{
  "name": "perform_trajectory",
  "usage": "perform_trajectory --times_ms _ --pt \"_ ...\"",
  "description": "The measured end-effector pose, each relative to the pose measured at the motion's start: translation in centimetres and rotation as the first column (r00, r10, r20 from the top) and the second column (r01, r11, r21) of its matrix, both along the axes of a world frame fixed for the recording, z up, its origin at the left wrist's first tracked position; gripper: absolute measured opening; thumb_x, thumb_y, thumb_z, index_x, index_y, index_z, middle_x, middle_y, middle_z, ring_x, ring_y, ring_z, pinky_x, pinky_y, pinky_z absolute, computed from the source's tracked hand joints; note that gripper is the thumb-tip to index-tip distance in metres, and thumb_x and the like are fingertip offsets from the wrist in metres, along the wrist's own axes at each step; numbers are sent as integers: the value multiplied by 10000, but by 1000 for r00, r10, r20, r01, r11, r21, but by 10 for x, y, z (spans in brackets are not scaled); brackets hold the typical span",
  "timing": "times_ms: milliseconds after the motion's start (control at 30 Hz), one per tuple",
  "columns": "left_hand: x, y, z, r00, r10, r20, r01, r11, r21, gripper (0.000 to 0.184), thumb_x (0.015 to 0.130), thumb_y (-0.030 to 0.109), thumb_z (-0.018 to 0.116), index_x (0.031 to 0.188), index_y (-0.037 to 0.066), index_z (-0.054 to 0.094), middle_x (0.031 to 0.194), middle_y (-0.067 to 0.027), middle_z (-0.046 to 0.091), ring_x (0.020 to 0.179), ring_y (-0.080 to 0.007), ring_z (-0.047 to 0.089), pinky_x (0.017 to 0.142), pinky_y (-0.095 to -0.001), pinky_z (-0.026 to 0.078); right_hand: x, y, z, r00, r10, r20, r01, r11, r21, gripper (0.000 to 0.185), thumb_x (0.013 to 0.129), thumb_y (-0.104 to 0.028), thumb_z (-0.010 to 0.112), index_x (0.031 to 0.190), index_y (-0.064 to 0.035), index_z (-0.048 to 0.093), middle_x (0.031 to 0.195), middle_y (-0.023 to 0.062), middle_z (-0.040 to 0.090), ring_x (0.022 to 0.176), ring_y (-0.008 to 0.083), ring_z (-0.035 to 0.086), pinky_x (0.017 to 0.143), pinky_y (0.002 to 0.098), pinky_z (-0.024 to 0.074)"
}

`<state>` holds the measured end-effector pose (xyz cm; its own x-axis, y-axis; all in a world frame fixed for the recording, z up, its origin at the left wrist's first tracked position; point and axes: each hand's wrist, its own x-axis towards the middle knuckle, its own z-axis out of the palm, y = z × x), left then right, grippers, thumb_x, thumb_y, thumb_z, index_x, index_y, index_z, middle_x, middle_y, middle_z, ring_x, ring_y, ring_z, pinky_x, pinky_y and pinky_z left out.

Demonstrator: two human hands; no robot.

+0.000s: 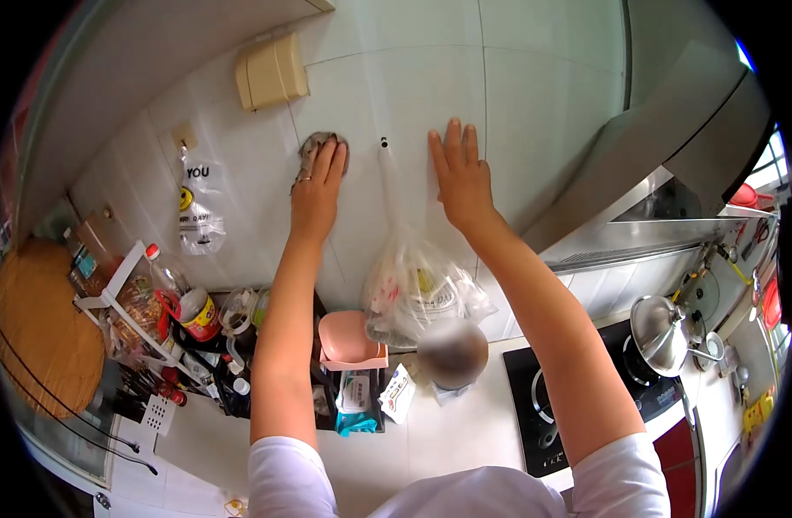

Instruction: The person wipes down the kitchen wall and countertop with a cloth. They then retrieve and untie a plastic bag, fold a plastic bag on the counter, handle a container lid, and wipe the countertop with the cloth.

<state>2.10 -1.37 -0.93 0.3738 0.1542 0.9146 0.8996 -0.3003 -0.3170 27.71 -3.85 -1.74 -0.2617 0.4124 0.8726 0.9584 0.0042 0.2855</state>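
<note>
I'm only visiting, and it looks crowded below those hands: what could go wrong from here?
The cloth under the left hand could snag the hanging bag and pull it down. Lowering that hand carelessly might knock the pink bin; lowering the right hand might bump the lid by the hob.

Both forearms bare, reaching up and forward. Left arm (284, 345) nearly straight; left hand (316, 192) palm away, fingers extended, close together, pointing up. Right arm (558, 319) slanting inward toward wrist; right hand (465, 188) flat, palm away, fingers slightly spread.
</note>
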Motion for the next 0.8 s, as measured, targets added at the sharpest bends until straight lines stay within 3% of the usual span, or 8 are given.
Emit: perform_trajectory --times_ms 133,200,267,300,367,467,667,800 --pt "-15 -9 14 994 -36 -103 37 999 8 504 830 -6 512 1325 85 498 1359 -66 488 1205 -296 508 915 -373 497 1 2 -1 999 43 -11 -43 999 28 754 771 -16 608 1458 -110 312 1499 227 224 1348 423 303 614 334 485" --pt "-17 -7 27 996 73 -41 -73 997 2 511 831 -18 498 1332 83 490 1370 -64 478 1216 -301 500 956 -383 475 1 3 -1 999 50 -10 -49 998 39 756 768 -13 609 1457 -111 314 1496 228 230 1346 425 306 617 334 489" --pt "-16 -2 39 993 83 81 -86 995 39 527 833 -35 482 1348 74 467 1389 -79 458 1250 -322 467 983 -394 454 0 5 0 999 20 -25 -21 999 -44 1072 583 -178 852 1472 -117 256 1512 231 175 1370 444 251 721 405 510" --pt "-17 3 40 984 69 165 -77 996 40 538 834 -40 475 1360 71 450 1401 -88 442 1266 -335 447 990 -399 446 0 5 -1 999 32 -20 -33 998 -48 1072 583 -178 852 1472 -117 256 1512 231 175 1370 444 251 721 405 510" --pt "-16 9 30 963 76 260 -90 995 40 563 837 -44 470 1386 61 404 1429 -127 396 1288 -389 403 1004 -415 431 1 4 -2 1000 24 4 -24 999 43 750 765 -23 618 1450 -121 328 1494 219 240 1346 419 311 636 349 514" --pt "0 0 -12 955 65 289 -60 998 -25 579 865 -36 414 1428 84 353 1454 -132 360 1286 -420 392 1027 -449 399 2 2 -1 997 69 -13 -69 997 32 762 756 -25 628 1449 -119 324 1493 216 240 1350 419 305 647 356 524" --pt "-3 -16 -121 993 113 45 -101 973 -207 574 840 22 487 1401 63 375 1417 -149 387 1228 -410 443 979 -444 442 0 1 -1 987 144 -71 -147 988 -45 991 628 -150 811 1463 -127 278 1506 213 196 1361 432 270 710 402 534" --pt "-22 -25 -131 986 133 -102 -155 957 -246 603 807 45 532 1389 24 378 1406 -154 393 1191 -367 483 945 -423 475 0 2 -1 996 79 -36 -82 994 -72 1033 639 -189 823 1480 -140 226 1515 204 172 1371 431 239 710 401 538"
